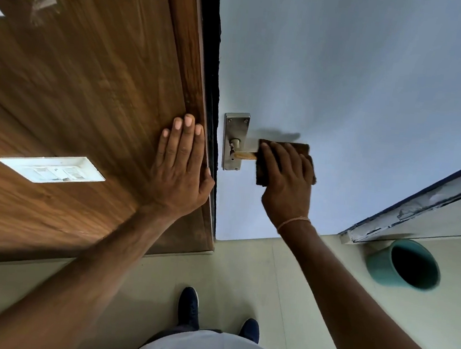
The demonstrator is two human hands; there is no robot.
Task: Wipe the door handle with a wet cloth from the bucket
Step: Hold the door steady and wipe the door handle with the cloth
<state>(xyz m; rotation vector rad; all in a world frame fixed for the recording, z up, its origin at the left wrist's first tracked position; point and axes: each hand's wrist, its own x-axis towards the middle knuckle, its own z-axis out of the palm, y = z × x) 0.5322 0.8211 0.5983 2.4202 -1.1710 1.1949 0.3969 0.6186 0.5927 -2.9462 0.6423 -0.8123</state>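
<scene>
A metal door handle (244,155) with a steel backplate (235,127) is mounted on the pale blue door (344,87). My right hand (286,185) presses a dark brown cloth (285,146) over the lever's outer end, so only the inner part of the lever shows. My left hand (180,169) lies flat, fingers spread, on the brown wooden panel (77,89) beside the door's edge. A teal bucket (405,264) stands on the floor at the lower right, its dark inside facing me.
A white switch plate (52,169) is set in the wooden panel at the left. A worn painted frame edge (417,209) runs along the right above the bucket. Pale floor tiles (256,275) and my dark shoes (188,305) lie below.
</scene>
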